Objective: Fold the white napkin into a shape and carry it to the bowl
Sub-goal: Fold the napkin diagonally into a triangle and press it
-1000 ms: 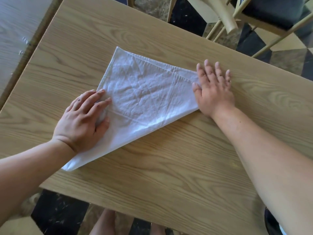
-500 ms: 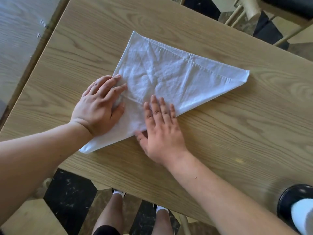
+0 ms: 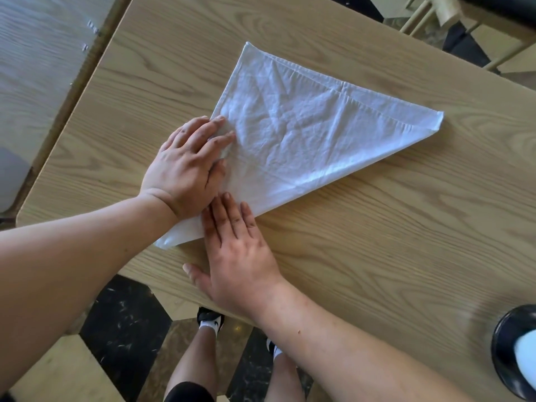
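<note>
The white napkin (image 3: 304, 134) lies folded into a triangle on the wooden table (image 3: 391, 242). Its points reach far left, right and near left. My left hand (image 3: 188, 166) lies flat, palm down, on the napkin's left edge. My right hand (image 3: 235, 253) rests flat just below it, fingertips on the napkin's near-left corner, thumb spread on the table. Neither hand grips the cloth. A dark bowl (image 3: 504, 352) with something white inside sits at the table's near right, cut off by the frame edge.
A second wooden table (image 3: 37, 82) stands close on the left, with a narrow gap between. A chair (image 3: 475, 21) stands beyond the far right corner. The table's near edge runs just under my right wrist; my legs and the tiled floor (image 3: 121, 323) show below.
My right hand slid along the napkin's folded edge from its right point to the near-left corner. My left hand stayed pressed in place. The view shifted, bringing the bowl into sight.
</note>
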Demonstrator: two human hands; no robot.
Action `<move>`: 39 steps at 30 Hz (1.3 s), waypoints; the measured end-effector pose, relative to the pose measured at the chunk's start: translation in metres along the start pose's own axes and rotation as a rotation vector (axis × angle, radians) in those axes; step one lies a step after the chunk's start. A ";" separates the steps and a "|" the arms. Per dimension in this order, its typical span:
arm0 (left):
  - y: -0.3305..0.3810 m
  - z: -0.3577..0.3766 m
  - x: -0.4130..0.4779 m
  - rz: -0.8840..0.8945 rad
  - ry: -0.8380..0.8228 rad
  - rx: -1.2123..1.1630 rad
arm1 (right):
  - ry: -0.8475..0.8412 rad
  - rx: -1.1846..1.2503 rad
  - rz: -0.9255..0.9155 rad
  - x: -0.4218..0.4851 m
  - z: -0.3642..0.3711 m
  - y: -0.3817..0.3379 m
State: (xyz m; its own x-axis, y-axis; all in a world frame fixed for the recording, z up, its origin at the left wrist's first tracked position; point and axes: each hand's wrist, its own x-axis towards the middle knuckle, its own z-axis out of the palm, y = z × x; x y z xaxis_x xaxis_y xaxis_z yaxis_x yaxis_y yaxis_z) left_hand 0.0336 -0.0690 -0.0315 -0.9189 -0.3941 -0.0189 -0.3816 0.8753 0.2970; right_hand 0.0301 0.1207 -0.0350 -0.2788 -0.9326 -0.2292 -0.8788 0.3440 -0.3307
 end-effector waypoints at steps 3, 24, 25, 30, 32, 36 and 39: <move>-0.001 0.000 0.001 0.000 0.002 -0.012 | 0.047 0.021 0.003 -0.003 0.000 -0.004; 0.003 -0.001 -0.001 0.009 -0.012 0.003 | 0.180 0.169 -0.084 -0.008 0.010 -0.011; 0.003 -0.001 -0.001 0.010 -0.011 0.005 | 0.178 0.179 -0.093 -0.008 0.010 -0.012; 0.003 -0.001 0.000 0.022 0.002 0.019 | 0.112 0.115 -0.228 -0.010 0.015 -0.023; 0.004 0.000 -0.001 0.021 0.003 0.022 | 0.090 0.086 -0.248 -0.009 0.015 -0.029; 0.003 0.001 0.000 0.029 0.009 0.023 | 0.089 -0.040 -0.284 -0.007 0.013 -0.031; 0.003 0.002 0.000 0.027 0.007 0.026 | 0.165 0.188 -0.320 -0.005 0.006 -0.018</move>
State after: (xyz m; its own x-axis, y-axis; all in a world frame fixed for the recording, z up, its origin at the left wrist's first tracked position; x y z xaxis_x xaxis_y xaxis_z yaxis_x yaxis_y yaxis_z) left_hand 0.0327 -0.0658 -0.0321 -0.9280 -0.3725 -0.0043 -0.3595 0.8926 0.2721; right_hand 0.0493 0.1202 -0.0333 -0.0743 -0.9956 0.0579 -0.8496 0.0328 -0.5264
